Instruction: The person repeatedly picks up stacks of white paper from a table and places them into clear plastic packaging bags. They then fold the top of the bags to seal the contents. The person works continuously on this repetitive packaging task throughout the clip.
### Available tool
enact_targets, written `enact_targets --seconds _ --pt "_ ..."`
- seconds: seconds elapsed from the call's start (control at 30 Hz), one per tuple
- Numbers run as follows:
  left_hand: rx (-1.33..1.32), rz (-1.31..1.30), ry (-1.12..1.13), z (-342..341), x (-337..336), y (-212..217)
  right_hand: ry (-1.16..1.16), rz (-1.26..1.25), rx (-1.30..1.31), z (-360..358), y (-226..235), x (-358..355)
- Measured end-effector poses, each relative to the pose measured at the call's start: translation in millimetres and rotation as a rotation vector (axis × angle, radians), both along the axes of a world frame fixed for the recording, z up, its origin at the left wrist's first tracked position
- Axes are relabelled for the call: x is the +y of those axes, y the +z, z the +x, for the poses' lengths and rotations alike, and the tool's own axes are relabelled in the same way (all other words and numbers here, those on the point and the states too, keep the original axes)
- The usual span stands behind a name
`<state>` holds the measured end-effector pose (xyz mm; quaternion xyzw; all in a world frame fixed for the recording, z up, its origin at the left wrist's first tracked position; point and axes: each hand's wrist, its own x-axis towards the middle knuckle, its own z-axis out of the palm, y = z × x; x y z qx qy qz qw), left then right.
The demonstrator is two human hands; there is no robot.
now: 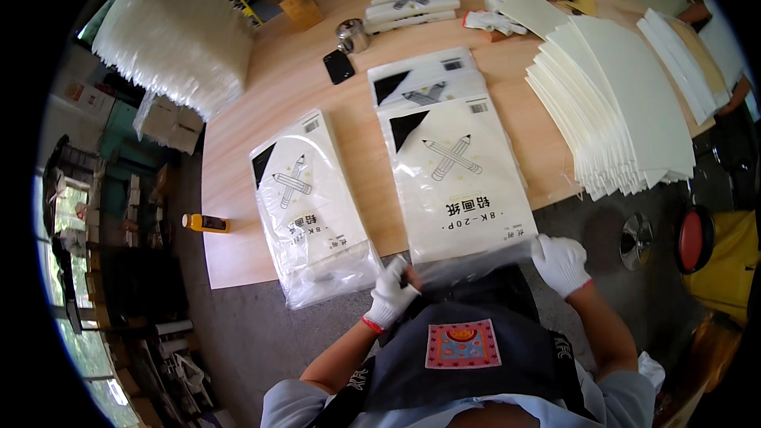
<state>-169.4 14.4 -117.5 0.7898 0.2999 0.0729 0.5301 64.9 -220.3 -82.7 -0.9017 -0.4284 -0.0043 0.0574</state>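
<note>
A clear plastic bag (476, 266) of white drawing paper (457, 166), printed with crossed pencils, lies at the table's near edge in front of me. My right hand (560, 264), in a white knitted glove, pinches the right end of the bag's loose, smeared-looking near flap. At the flap's left end is my left hand (388, 295), gloved too with some bare fingertip showing; its fingers are curled in at the plastic. More bagged packs (428, 83) lie under and behind this one. To the left, a similar pack stack (305, 198) has its clear flap hanging past the edge.
Fanned cream paper sheets (610, 103) cover the table's right side; a tall stack of clear bags (178, 40) stands far left. A yellow bottle (205, 223) is at the left edge. Behind are a phone (338, 67), a metal tin (352, 35) and folded packs (412, 8). Another person's arm (739, 93) shows far right.
</note>
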Motion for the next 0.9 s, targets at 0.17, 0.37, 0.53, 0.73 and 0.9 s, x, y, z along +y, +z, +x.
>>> enact_targets --seconds 0.17,0.37,0.53,0.73,0.9 --pt "0.195 -0.49 0.173 -45 3 -50 0.053 -0.169 0.532 -6 -47 -69" --pt "-0.017 -0.596 0.458 29 -19 -102 -0.534 0.549 1.352 40 -118 -4" --pt "-0.066 -0.003 0.489 -7 9 -12 -0.256 0.497 1.608 -4 -130 47" --pt "-0.332 0.026 0.798 -93 108 62 0.043 0.295 1.587 -61 -69 228" --pt "0.305 0.847 0.58 -188 183 -40 0.136 0.242 1.408 -121 -93 301"
